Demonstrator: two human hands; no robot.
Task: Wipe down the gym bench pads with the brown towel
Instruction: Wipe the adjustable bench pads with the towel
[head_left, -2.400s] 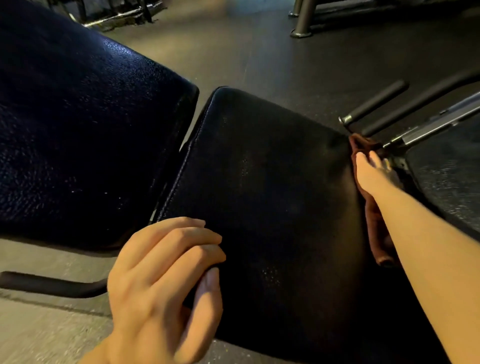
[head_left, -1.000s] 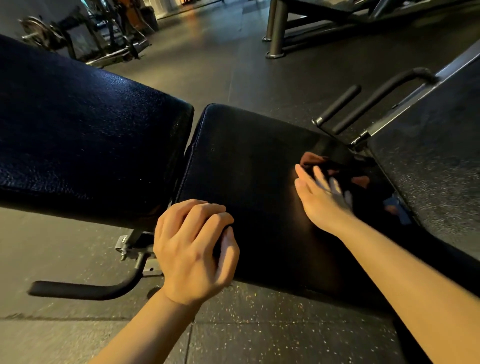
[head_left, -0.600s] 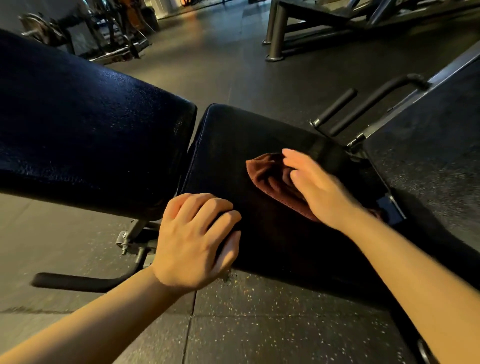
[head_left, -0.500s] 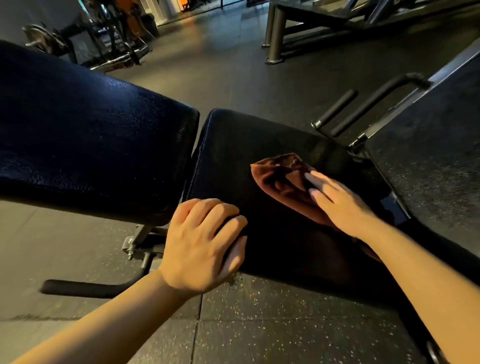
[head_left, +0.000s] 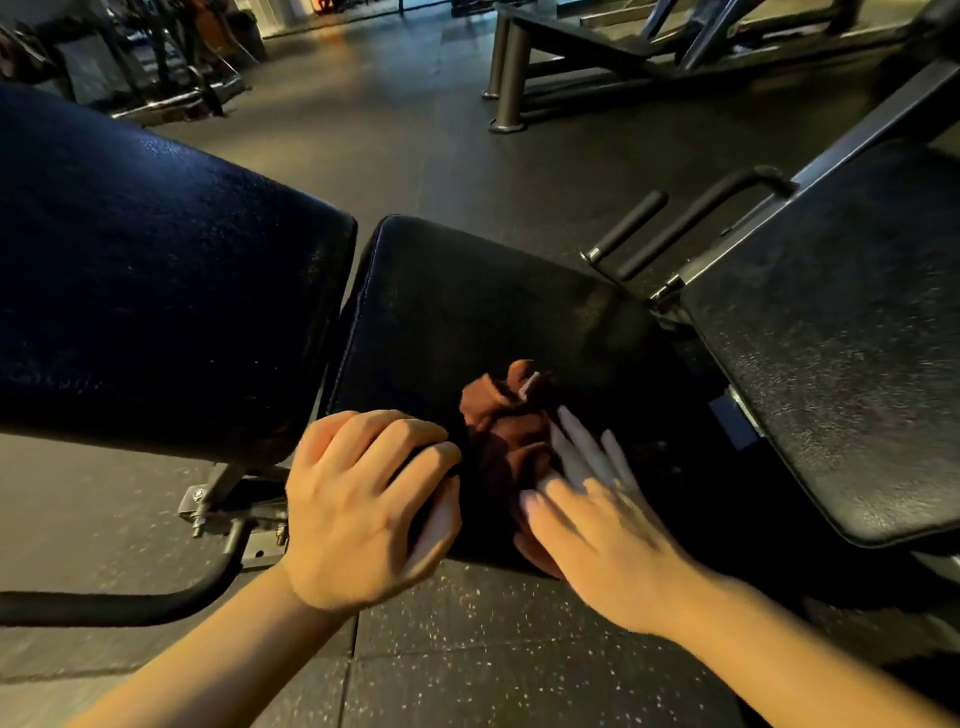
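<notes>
Looking down from your head camera, you have at far left the curved black handle (head_left: 104, 605) of the bench frame low over the speckled rubber floor (head_left: 467, 675), and above it the big dark-blue back pad (head_left: 156, 270), tilted and filling the left side of the view. Just under that pad's lower edge a metal bracket (head_left: 228, 512) with bolts shows. Next comes your left hand (head_left: 363, 506), its fingers curled over the near left corner of the black seat pad (head_left: 493, 301), thumb down the front edge, so it grips the pad itself. Just beside it, touching the seat pad near its front edge, lies the brown towel (head_left: 498, 415), bunched into a crumpled heap with a pale tag or seam showing on top; part of it hangs over the pad's front edge under your palm. Your right hand (head_left: 602, 535) rests on the towel's right side with the fingers straight and spread flat, pressing the cloth onto the pad; the fingers are blurred, so you cannot tell how much cloth lies beneath them. Right of the seat pad two black foam-covered bars (head_left: 675, 228) angle up from the frame, and a second textured black pad (head_left: 841, 332) fills the right side. Behind, another steel frame (head_left: 597, 67) stands on the floor
</notes>
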